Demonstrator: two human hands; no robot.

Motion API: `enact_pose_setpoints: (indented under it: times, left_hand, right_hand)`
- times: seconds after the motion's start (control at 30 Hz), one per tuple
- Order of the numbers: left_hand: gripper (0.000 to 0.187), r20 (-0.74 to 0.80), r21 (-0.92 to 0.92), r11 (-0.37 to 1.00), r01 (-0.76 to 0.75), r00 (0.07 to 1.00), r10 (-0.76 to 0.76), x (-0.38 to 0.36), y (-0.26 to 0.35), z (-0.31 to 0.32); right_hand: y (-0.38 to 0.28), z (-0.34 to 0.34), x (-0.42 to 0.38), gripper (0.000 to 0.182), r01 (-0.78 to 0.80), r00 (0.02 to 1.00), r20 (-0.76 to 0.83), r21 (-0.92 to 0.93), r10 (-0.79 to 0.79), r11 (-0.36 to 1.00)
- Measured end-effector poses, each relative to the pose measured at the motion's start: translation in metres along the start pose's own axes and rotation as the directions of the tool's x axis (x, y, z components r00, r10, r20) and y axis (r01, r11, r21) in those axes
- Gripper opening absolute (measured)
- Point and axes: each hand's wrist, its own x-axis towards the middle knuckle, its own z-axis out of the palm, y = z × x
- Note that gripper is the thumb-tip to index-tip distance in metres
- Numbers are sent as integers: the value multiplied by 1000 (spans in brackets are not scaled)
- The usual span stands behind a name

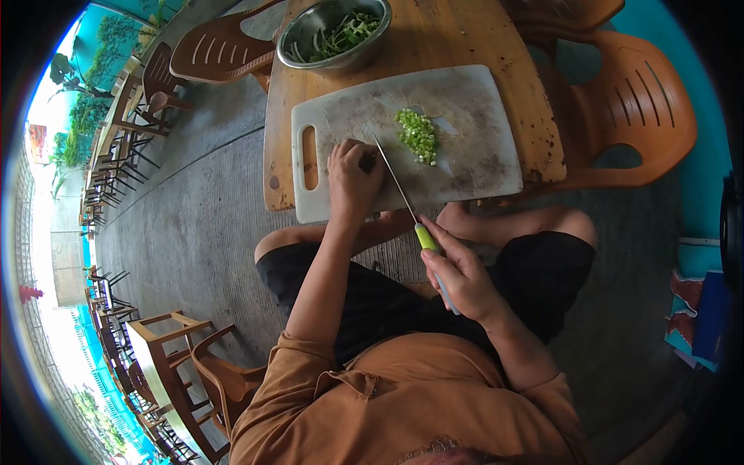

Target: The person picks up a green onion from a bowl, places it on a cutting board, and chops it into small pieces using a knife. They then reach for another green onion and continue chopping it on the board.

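Note:
A worn white cutting board [465, 89] with a slot handle lies on the table. On it is a small heap of finely chopped light green pieces [417, 136], perhaps scallion. My left hand [355, 177] rests on the board to the left of the heap, with its fingers curled inward. A small dark patch shows at those fingers; what they hold, if anything, I cannot make out. My right hand [463, 280] grips a knife [427, 238] by its green and grey-blue handle. The knife's blade slants up and left over the board, its tip between my left fingers and the heap.
A metal bowl [291, 58] of leafy greens and pale slices stands behind the board on the wooden table [535, 124]. Orange-brown plastic chairs flank the table, one at the right [651, 101] and one at the left [221, 50]. More chairs and tables line the left side.

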Motion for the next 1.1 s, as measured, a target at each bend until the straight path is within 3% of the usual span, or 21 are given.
enact_pose_setpoints:
  times: [0.67, 0.93, 1.1]
  left_hand:
    - [13, 13, 44, 999, -33, 999, 33, -2, 3, -1]
    - [12, 31, 43, 999, -6, 1000, 4, -1, 6, -3]
    - [12, 37, 31, 999, -16, 999, 15, -1, 8, -5]
  right_hand:
    - [14, 7, -5, 59, 55, 997, -54, 0, -55, 998]
    - [14, 3, -10, 60, 86, 992, -79, -91, -94, 992]
    - [13, 0, -10, 60, 62, 995, -74, -12, -63, 998]
